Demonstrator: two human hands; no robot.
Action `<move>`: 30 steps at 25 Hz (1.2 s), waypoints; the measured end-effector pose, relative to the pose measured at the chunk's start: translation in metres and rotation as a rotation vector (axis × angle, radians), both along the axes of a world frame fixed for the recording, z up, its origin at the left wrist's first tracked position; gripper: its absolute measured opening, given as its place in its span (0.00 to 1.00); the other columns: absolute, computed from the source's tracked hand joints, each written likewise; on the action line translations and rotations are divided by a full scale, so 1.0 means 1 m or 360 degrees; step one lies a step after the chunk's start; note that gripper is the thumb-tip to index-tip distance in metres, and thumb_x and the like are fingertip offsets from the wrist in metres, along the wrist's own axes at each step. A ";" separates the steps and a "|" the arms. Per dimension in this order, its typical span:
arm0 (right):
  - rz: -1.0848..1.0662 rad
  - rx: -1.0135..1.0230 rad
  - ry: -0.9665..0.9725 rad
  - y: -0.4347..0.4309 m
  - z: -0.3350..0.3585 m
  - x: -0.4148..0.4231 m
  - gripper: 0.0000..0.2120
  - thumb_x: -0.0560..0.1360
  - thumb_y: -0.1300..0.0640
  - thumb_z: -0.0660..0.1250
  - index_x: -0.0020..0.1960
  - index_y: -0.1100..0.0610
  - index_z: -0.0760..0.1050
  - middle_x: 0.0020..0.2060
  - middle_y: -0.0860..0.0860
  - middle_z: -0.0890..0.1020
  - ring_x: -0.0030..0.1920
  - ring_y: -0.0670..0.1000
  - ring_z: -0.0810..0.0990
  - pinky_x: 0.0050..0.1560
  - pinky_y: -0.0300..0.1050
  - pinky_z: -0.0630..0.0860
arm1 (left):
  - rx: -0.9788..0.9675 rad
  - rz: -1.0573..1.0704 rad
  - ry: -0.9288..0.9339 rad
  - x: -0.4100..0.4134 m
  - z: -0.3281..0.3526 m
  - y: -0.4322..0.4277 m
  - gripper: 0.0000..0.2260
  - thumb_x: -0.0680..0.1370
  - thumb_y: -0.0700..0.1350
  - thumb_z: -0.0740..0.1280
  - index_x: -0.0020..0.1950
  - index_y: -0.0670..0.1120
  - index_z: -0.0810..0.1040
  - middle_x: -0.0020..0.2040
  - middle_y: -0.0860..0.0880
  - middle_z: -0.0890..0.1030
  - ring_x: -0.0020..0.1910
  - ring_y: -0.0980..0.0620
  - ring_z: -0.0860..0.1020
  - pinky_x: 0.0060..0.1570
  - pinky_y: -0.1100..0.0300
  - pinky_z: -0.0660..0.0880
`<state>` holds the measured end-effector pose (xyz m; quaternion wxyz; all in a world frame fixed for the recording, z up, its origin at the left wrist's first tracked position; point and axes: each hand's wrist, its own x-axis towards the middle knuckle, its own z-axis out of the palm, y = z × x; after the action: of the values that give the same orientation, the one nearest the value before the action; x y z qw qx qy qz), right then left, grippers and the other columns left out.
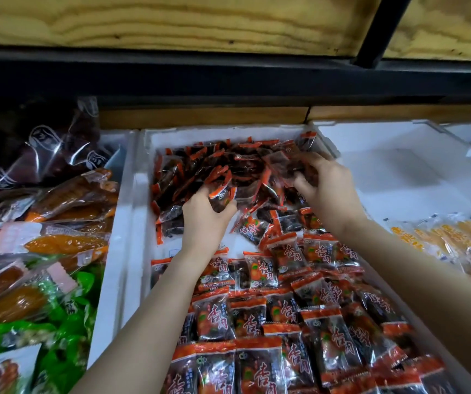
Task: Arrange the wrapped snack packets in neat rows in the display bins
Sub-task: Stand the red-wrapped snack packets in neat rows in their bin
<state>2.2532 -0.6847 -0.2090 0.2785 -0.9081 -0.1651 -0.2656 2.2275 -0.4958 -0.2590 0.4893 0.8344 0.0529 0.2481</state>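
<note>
A white foam display bin (pixel 140 200) holds red-and-clear snack packets. Near me they lie flat in rows (pixel 282 322); at the far end they sit in a loose heap (pixel 200 166). My left hand (pixel 203 220) reaches into the heap with its fingers curled around a packet (pixel 222 194) at the heap's front edge. My right hand (pixel 322 180) is at the heap's right side, its fingers gripping a small bunch of packets (pixel 285 163) lifted a little above the pile. A bare patch of bin floor shows between heap and rows.
To the left, another bin holds orange, pink and green wrapped snacks (pixel 43 251). To the right, a white foam bin (pixel 399 166) shows a bare floor at its far end and yellow packets (pixel 456 240) nearer me. A dark shelf rail (pixel 228 78) runs overhead.
</note>
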 end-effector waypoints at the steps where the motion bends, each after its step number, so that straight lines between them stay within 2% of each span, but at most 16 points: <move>1: 0.0038 0.0072 -0.0018 0.003 0.002 -0.011 0.11 0.76 0.60 0.63 0.58 0.56 0.76 0.50 0.52 0.79 0.41 0.47 0.74 0.42 0.34 0.68 | -0.0127 -0.0063 0.0033 -0.007 0.005 -0.004 0.12 0.76 0.41 0.70 0.57 0.38 0.76 0.39 0.51 0.79 0.30 0.62 0.75 0.31 0.76 0.68; 3: 0.0152 0.0242 -0.0010 0.010 0.000 -0.032 0.10 0.76 0.61 0.64 0.57 0.54 0.75 0.46 0.47 0.76 0.39 0.41 0.72 0.40 0.31 0.67 | -0.0357 -0.0171 0.0168 -0.022 0.008 -0.013 0.17 0.78 0.44 0.67 0.62 0.33 0.71 0.31 0.55 0.76 0.26 0.60 0.73 0.27 0.71 0.67; 5: 0.0239 0.0334 -0.0001 0.013 -0.002 -0.049 0.12 0.75 0.63 0.65 0.57 0.54 0.75 0.47 0.46 0.76 0.40 0.41 0.72 0.41 0.32 0.68 | -0.0616 -0.0290 0.0351 -0.043 0.010 -0.019 0.16 0.79 0.48 0.66 0.53 0.34 0.72 0.27 0.53 0.70 0.29 0.54 0.78 0.34 0.65 0.71; 6: 0.0274 0.0322 -0.0016 0.014 -0.003 -0.056 0.13 0.75 0.64 0.65 0.57 0.54 0.75 0.47 0.46 0.76 0.42 0.41 0.72 0.43 0.31 0.68 | -0.0776 -0.0316 0.0437 -0.052 0.009 -0.020 0.13 0.78 0.49 0.66 0.45 0.38 0.70 0.30 0.49 0.70 0.38 0.47 0.83 0.45 0.58 0.73; 8: 0.0357 0.0197 -0.0080 0.012 -0.007 -0.070 0.13 0.74 0.65 0.65 0.56 0.55 0.75 0.48 0.45 0.75 0.46 0.40 0.72 0.46 0.29 0.68 | -0.1114 -0.0350 0.0597 -0.073 0.014 -0.023 0.12 0.80 0.45 0.64 0.40 0.45 0.64 0.35 0.42 0.71 0.47 0.44 0.84 0.64 0.49 0.62; 10: 0.0442 0.0009 -0.0176 0.012 -0.014 -0.084 0.11 0.75 0.61 0.62 0.56 0.54 0.75 0.49 0.45 0.76 0.49 0.44 0.74 0.47 0.36 0.71 | -0.1333 -0.0376 0.0647 -0.090 0.014 -0.025 0.04 0.81 0.40 0.61 0.47 0.42 0.69 0.43 0.40 0.77 0.45 0.49 0.85 0.72 0.42 0.50; 11: 0.0491 -0.0088 -0.0239 0.012 -0.020 -0.090 0.10 0.75 0.58 0.61 0.56 0.53 0.75 0.50 0.46 0.77 0.50 0.46 0.74 0.47 0.39 0.73 | -0.1421 -0.0356 0.0649 -0.095 0.012 -0.026 0.06 0.81 0.40 0.61 0.55 0.38 0.70 0.50 0.39 0.81 0.44 0.49 0.85 0.73 0.39 0.51; 12: 0.0547 -0.0188 -0.0295 0.012 -0.026 -0.095 0.10 0.76 0.58 0.61 0.56 0.52 0.73 0.51 0.47 0.77 0.51 0.47 0.74 0.48 0.40 0.73 | -0.1532 -0.0336 0.0613 -0.100 0.014 -0.026 0.09 0.81 0.39 0.61 0.59 0.37 0.71 0.54 0.38 0.81 0.44 0.49 0.85 0.72 0.38 0.57; 14: 0.0647 -0.0343 -0.0328 0.011 -0.035 -0.104 0.16 0.72 0.63 0.68 0.57 0.51 0.71 0.53 0.48 0.77 0.54 0.48 0.73 0.50 0.40 0.73 | -0.1843 -0.0373 0.0489 -0.109 0.019 -0.025 0.08 0.80 0.40 0.62 0.57 0.39 0.75 0.51 0.41 0.83 0.42 0.50 0.84 0.59 0.44 0.75; 16: 0.0738 -0.0466 -0.0292 0.010 -0.036 -0.112 0.24 0.67 0.66 0.74 0.57 0.50 0.70 0.54 0.47 0.76 0.55 0.48 0.72 0.49 0.40 0.75 | -0.2011 -0.0418 0.0451 -0.119 0.025 -0.025 0.09 0.79 0.44 0.64 0.55 0.41 0.77 0.45 0.44 0.84 0.41 0.50 0.83 0.44 0.52 0.80; 18: 0.0835 -0.0564 -0.0300 0.011 -0.035 -0.120 0.23 0.67 0.67 0.74 0.56 0.52 0.71 0.55 0.47 0.74 0.57 0.48 0.71 0.52 0.38 0.73 | -0.1869 -0.0347 0.0460 -0.129 0.026 -0.026 0.14 0.76 0.45 0.69 0.58 0.38 0.77 0.47 0.45 0.84 0.46 0.50 0.82 0.43 0.54 0.78; 20: 0.0939 -0.0518 -0.0213 0.015 -0.034 -0.128 0.22 0.68 0.69 0.71 0.57 0.52 0.71 0.59 0.47 0.71 0.62 0.47 0.68 0.61 0.36 0.68 | -0.1701 -0.0171 0.0446 -0.131 0.021 -0.025 0.20 0.73 0.43 0.73 0.60 0.35 0.76 0.48 0.44 0.84 0.51 0.48 0.81 0.46 0.55 0.77; 22: 0.1021 -0.0186 0.0073 0.018 -0.033 -0.141 0.26 0.69 0.71 0.69 0.60 0.49 0.67 0.61 0.46 0.68 0.66 0.41 0.64 0.66 0.30 0.59 | -0.1630 -0.0059 0.0457 -0.137 0.023 -0.026 0.36 0.63 0.52 0.79 0.64 0.36 0.73 0.57 0.42 0.81 0.59 0.46 0.78 0.58 0.50 0.76; 24: 0.1006 0.0284 0.0318 0.021 -0.028 -0.160 0.28 0.70 0.70 0.68 0.63 0.48 0.64 0.62 0.46 0.67 0.67 0.38 0.64 0.66 0.30 0.61 | -0.1580 0.0022 0.0426 -0.146 0.020 -0.027 0.53 0.49 0.63 0.80 0.68 0.40 0.70 0.63 0.43 0.78 0.64 0.46 0.75 0.66 0.44 0.69; 27: 0.0845 0.0901 0.0868 0.028 -0.016 -0.183 0.26 0.74 0.66 0.65 0.66 0.48 0.61 0.62 0.44 0.70 0.63 0.40 0.70 0.58 0.33 0.71 | -0.1545 0.0121 0.0390 -0.161 0.014 -0.026 0.51 0.47 0.67 0.78 0.65 0.44 0.73 0.61 0.46 0.79 0.61 0.46 0.77 0.65 0.44 0.70; 30: 0.0703 0.0860 0.1196 0.032 -0.012 -0.191 0.19 0.77 0.59 0.65 0.65 0.48 0.65 0.55 0.40 0.73 0.58 0.43 0.74 0.55 0.33 0.71 | -0.1442 0.0167 0.0435 -0.188 0.019 -0.033 0.50 0.50 0.68 0.74 0.66 0.44 0.71 0.60 0.47 0.78 0.60 0.48 0.77 0.63 0.46 0.72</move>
<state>2.0620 -0.6527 -0.2212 0.5928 -0.7799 -0.1671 0.1113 2.0397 -0.5287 -0.2401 0.7792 0.5584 0.2616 0.1123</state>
